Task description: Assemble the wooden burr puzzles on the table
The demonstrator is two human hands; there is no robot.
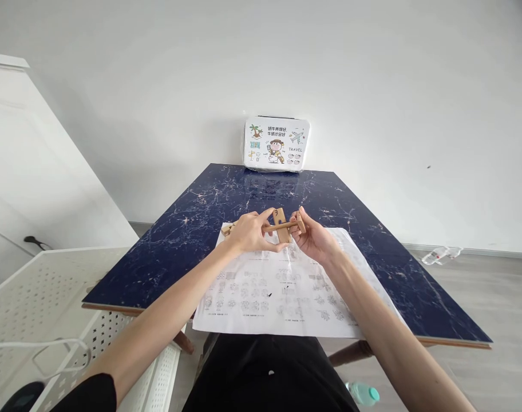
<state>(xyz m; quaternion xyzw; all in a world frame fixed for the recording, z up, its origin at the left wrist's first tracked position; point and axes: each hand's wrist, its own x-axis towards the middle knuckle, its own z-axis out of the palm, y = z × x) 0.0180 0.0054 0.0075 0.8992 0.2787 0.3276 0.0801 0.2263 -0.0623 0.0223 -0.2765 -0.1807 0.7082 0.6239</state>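
My left hand [249,232] is closed on a flat wooden block [280,216], thumb and fingers at its opposite ends. The block is tilted up and bears a dark mark near its top. In my right hand [315,239] is a wooden peg [282,226] with a wider block-like end, pinched at that end. The peg's thin shaft lies across the face of the block toward my left fingers; whether it passes through a hole I cannot tell. Beneath both hands lies a white sheet [248,309] printed with small diagrams. More wooden pieces [226,229] rest on it, partly hidden behind my left hand.
A dark blue marbled table [175,252] carries the sheet. At its far edge a white illustrated case [276,143] stands against the wall. To the left is a white perforated surface [38,286] with a cable [38,345]. A bottle [364,393] and clear plastic [441,255] lie lower down.
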